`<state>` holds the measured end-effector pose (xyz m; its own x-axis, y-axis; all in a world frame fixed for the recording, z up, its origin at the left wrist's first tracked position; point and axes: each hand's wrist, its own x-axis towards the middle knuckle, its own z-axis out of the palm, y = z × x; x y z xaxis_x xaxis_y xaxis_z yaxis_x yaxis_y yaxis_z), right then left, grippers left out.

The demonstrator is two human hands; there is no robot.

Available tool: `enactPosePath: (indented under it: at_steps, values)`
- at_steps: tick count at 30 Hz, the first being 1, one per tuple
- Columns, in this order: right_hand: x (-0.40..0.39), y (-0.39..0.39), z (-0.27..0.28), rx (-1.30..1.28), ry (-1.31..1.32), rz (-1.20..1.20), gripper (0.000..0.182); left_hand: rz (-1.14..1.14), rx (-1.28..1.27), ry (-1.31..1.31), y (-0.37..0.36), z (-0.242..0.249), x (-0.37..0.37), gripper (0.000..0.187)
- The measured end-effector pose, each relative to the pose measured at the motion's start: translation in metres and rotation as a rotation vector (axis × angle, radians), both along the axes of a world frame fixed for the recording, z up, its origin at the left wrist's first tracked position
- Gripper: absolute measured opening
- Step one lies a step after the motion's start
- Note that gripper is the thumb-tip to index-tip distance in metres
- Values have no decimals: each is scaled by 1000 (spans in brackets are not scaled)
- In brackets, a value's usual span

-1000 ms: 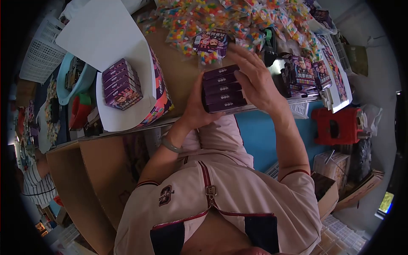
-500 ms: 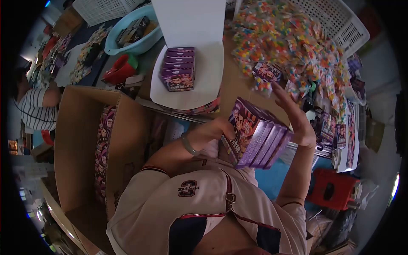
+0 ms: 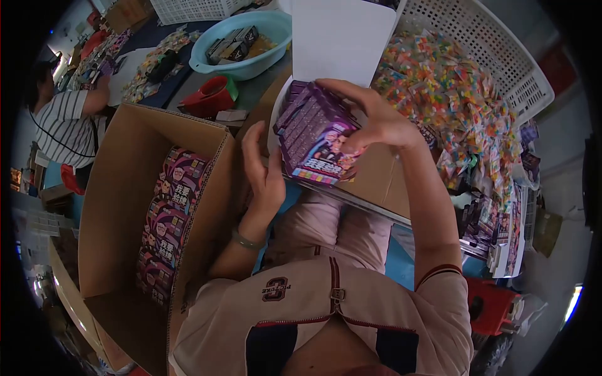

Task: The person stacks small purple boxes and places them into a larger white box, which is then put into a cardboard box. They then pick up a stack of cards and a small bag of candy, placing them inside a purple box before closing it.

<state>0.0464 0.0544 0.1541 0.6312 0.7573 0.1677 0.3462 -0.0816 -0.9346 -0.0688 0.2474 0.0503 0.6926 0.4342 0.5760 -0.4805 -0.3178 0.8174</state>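
A stack of small purple printed boxes [image 3: 313, 135] sits in the grip of my right hand [image 3: 376, 122], its fingers over the far side and its thumb on the near printed face. The stack is tilted over the white display box [image 3: 335, 41], whose lid stands upright behind it. My left hand [image 3: 263, 178] is open, fingers apart and pointing up, right beside the stack's left side. A greenish bangle circles that wrist. The inside of the display box is largely hidden by the purple boxes.
At left, a tall open carton [image 3: 119, 200] holds packed printed purple boxes [image 3: 169, 216]. Candy sachets [image 3: 439, 88] lie heaped at right beside a white basket [image 3: 508, 56]. A blue basin [image 3: 244, 66] and red scoop [image 3: 207, 97] stand behind. Another person [image 3: 66, 125] works far left.
The stack of purple boxes has moved from near my lap up and left to the display box. My left hand has let go of it; my right hand now grips it. The view has shifted.
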Motion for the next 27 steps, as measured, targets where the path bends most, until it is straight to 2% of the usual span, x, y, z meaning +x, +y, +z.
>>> enactPosePath:
  at_steps: [1,3,5,6,8,10,11,12,13,14,16,17,18,19,20,23,25,26,27]
  values:
    - [11,11,-12,-53,-17,-4,104,-1,-5,-6,5,-7,5,40]
    - [24,23,-27,-116,-44,-11,101,-86,-92,155,14,-39,20,43]
    - [31,30,-34,-279,-216,-86,97,-132,-147,232,21,-55,27,45]
    - [29,34,-34,-289,-221,-85,97,-180,-125,224,25,-58,26,45]
    - [15,40,-39,-518,-492,-138,94,-226,-112,223,24,-62,26,45]
    - [2,53,-47,-581,-405,-73,95,-351,-320,179,19,-57,24,47]
    - [-5,59,-65,-568,-570,-103,95,-353,-327,182,18,-57,23,47]
    - [-12,61,-75,-552,-734,-134,96,-323,-194,164,18,-57,24,47]
    - [-16,57,-80,-613,-738,-124,96,-295,-58,147,18,-57,24,47]
    - [-17,55,-83,-614,-731,-133,96,-305,-56,151,18,-57,25,47]
    - [-18,53,-83,-748,-816,-27,94,-362,-231,235,22,-56,35,48]
    - [-21,54,-80,-748,-810,-33,94,-368,-228,239,31,-132,41,48]
    - [-24,58,-76,-819,-818,-19,94,-372,-360,244,46,-205,56,48]
    - [-26,63,-73,-888,-828,-2,94,-371,-492,246,97,-260,131,48]
    - [-27,68,-73,-882,-825,-2,94,-368,-488,250,91,-229,121,48]
    - [-31,73,-72,-888,-847,-45,93,-373,-252,319,44,-119,72,52]
    - [-24,64,-64,-937,-804,93,90,-385,-88,362,26,-39,47,56]
    - [-18,55,-61,-934,-797,84,90,-392,-81,367,30,-41,47,56]
    - [-12,45,-59,-754,-709,-6,87,-388,6,338,35,-43,48,56]
